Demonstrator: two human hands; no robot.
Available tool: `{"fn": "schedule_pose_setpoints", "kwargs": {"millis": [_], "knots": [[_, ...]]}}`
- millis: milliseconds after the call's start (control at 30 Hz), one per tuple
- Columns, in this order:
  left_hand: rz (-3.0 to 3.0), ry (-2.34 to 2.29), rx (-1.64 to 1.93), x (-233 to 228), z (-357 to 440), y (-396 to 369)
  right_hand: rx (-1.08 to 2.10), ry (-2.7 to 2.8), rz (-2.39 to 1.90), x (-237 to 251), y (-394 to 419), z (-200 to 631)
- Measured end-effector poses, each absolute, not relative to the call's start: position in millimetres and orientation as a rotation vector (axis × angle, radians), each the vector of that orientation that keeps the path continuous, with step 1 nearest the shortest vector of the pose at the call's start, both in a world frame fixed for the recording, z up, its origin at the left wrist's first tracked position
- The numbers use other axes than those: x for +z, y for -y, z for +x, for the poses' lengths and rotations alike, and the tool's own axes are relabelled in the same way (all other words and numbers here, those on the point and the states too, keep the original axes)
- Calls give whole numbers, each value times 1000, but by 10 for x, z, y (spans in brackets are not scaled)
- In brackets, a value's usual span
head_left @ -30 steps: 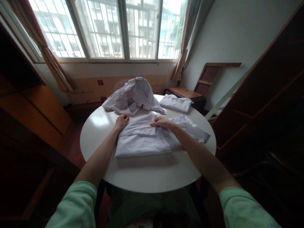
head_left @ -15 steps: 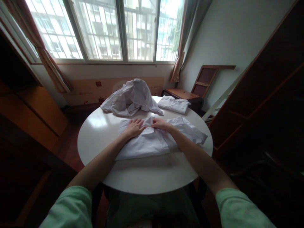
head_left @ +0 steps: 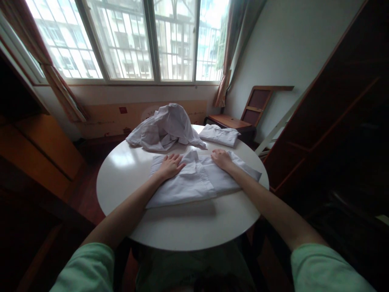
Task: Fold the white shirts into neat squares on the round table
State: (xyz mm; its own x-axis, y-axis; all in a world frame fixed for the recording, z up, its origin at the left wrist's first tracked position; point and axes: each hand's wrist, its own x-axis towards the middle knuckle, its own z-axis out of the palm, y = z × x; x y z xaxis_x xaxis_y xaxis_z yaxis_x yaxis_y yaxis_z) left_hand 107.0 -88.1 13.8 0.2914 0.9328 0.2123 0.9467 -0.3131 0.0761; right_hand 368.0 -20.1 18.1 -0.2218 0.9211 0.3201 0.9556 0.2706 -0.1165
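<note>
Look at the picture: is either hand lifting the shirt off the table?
No, the left hand and right hand both lie flat on the shirt, which rests on the table.

Setting: a room in a home, likely a bedroom or living room in an apartment. Evidence: wide barred window [head_left: 133, 40] with multi-storey residential blocks visible outside; brown curtains [head_left: 226, 61] drawn to both sides; plain white walls. Dark wooden wardrobe or shelving [head_left: 340, 121] fills the right side, orange-brown wooden cabinet [head_left: 45, 150] on the left. Small wooden side table [head_left: 229, 121] in the far corner with a framed wooden panel [head_left: 261, 105] leaning against the wall. Round white table [head_left: 182, 219] at centre carries household laundry: one loose heap of white clothing [head_left: 165, 127], a folded white garment [head_left: 219, 135] and a white shirt [head_left: 197, 180] spread flat.
</note>
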Motion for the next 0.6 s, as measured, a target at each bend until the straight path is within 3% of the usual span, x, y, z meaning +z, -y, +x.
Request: {"fn": "schedule_pose_setpoints", "kwargs": {"millis": [200,400,600], "knots": [[-2594,1521,-499,280,1242,905,-477,2020,-1900,286,493,4123],[-2955,843,-456,475,1855,976,-61,1800,-2273,324,525,4453],[-3017,736,-422,422,2059,880,27,1821,-2298,343,605,4446]]}}
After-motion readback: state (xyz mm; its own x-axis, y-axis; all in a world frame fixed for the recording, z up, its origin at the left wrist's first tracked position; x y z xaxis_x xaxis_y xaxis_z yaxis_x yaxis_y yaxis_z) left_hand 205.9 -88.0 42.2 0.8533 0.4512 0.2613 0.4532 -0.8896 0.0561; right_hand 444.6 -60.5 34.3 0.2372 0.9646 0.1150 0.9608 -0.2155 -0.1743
